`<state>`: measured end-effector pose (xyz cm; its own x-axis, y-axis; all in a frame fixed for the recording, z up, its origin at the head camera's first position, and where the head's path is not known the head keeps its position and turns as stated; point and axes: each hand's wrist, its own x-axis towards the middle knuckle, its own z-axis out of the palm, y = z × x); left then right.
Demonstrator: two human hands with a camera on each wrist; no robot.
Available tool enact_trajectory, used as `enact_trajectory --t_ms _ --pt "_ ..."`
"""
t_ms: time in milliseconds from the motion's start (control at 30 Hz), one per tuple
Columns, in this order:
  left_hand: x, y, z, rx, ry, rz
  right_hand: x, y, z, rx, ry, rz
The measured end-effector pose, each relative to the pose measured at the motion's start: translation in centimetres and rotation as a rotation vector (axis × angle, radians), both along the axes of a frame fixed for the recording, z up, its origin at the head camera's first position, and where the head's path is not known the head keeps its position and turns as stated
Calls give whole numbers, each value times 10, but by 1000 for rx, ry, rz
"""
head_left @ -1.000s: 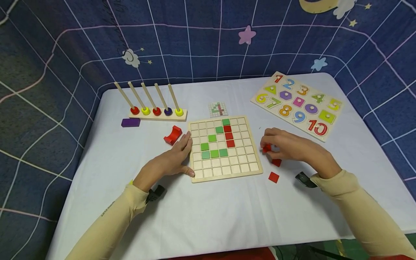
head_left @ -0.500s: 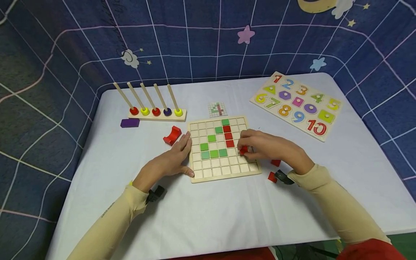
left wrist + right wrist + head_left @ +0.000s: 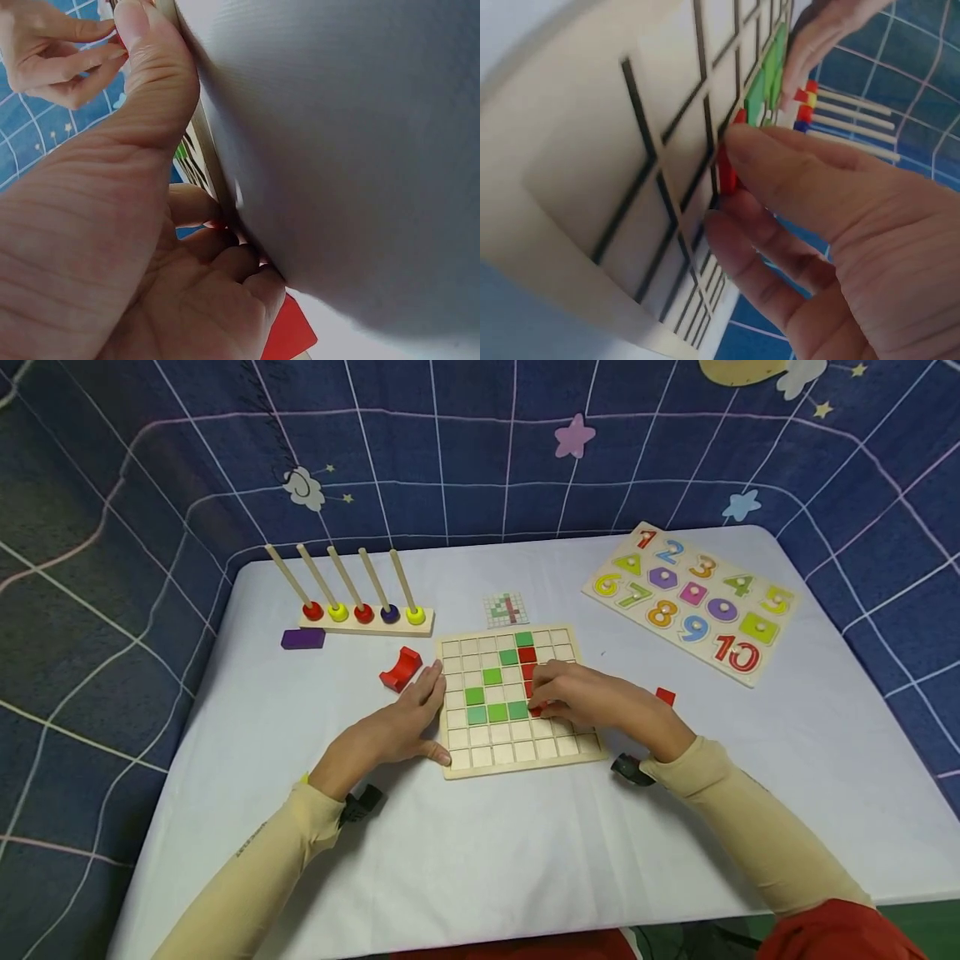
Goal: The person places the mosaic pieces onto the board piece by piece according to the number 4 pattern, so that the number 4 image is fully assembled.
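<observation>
A wooden grid board (image 3: 502, 758) lies mid-table, with green tiles (image 3: 492, 677) in a slanting line and a row, and red tiles (image 3: 527, 655) in a column. Along its left edge rests my left hand (image 3: 397, 727), fingers extended and thumb at the near left corner. My right hand (image 3: 600, 697) is over the board's right part, pinching a red square tile (image 3: 727, 169) between thumb and fingers. That tile is at the column's lower end, against the grid; whether it sits fully in a cell cannot be told. The hand partly covers the column.
Behind the board lies a small pattern card (image 3: 507, 610). A red arch block (image 3: 401, 669), purple block (image 3: 303, 639) and peg stand with rings (image 3: 375, 625) are at left. A number puzzle (image 3: 693, 602) lies back right; a loose red tile (image 3: 665, 697) shows beyond my right wrist.
My right hand picked up a red tile right of the board and carried it left to the red column's lower end. My left hand stays at the board's left edge.
</observation>
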<state>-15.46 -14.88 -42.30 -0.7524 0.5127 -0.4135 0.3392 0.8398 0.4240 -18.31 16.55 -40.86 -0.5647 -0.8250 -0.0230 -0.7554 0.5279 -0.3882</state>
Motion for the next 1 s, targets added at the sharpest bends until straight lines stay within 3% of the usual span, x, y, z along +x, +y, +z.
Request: enact_trajectory --t_ms 300,1000 --pt "-1 -1 2 5 10 -1 1 -5 0 -22 61 -22" --pt "-1 1 0 17 9 -15 3 -3 -4 -57 57 -49"
